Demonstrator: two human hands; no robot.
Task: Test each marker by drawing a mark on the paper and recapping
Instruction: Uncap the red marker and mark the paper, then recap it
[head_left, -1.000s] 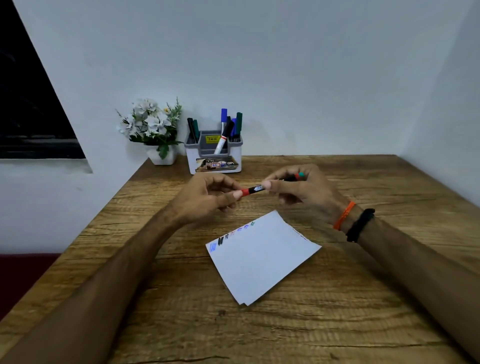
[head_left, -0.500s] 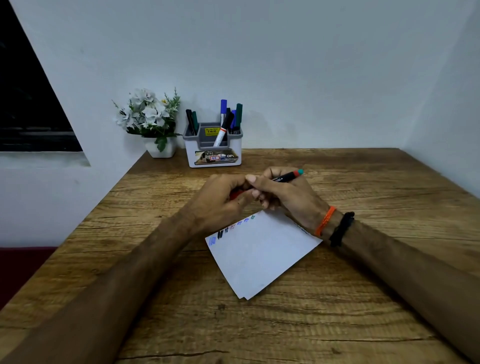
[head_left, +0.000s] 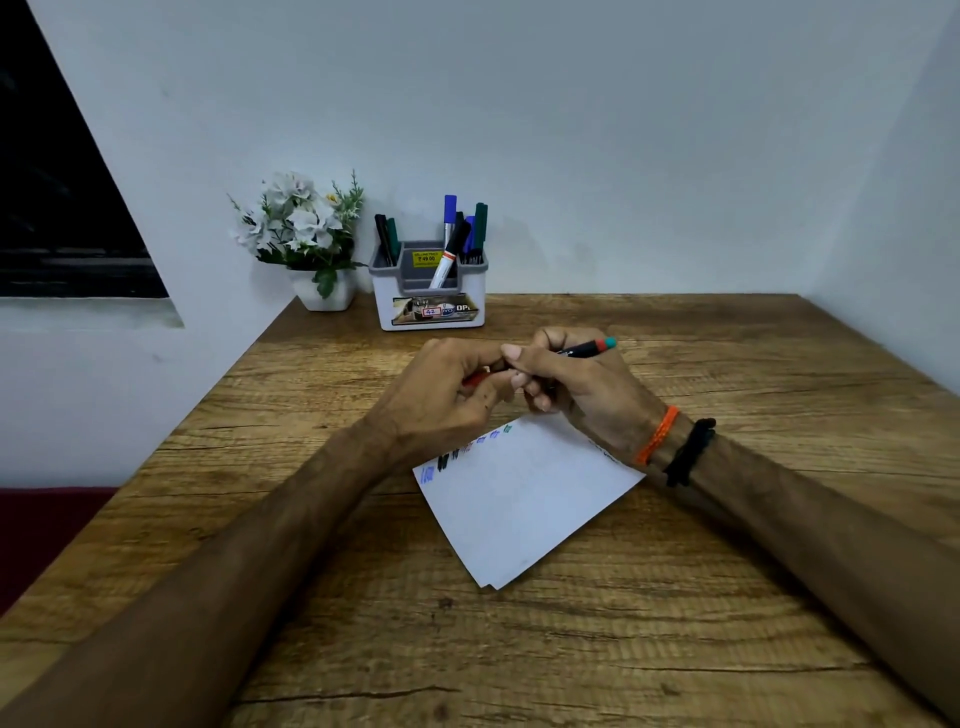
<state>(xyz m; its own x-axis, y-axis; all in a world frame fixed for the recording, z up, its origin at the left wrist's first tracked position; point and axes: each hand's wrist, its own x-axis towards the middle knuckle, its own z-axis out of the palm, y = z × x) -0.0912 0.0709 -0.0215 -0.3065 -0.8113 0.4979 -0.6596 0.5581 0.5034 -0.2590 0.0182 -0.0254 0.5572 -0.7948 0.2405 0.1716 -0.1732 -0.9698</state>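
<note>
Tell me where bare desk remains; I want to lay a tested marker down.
Free: the wooden desk right of the white pen holder, and the near stretch below the white paper sheet between the forearms. Crowded: the back-left corner with the flower pot, and mid-desk where both hands grip the black marker.

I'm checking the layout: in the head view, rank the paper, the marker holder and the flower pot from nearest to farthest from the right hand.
From the right hand:
1. Paper, just below the hand, toward the person.
2. Marker holder, beyond the hand, at the wall.
3. Flower pot, left of the holder, in the table's corner.
</note>
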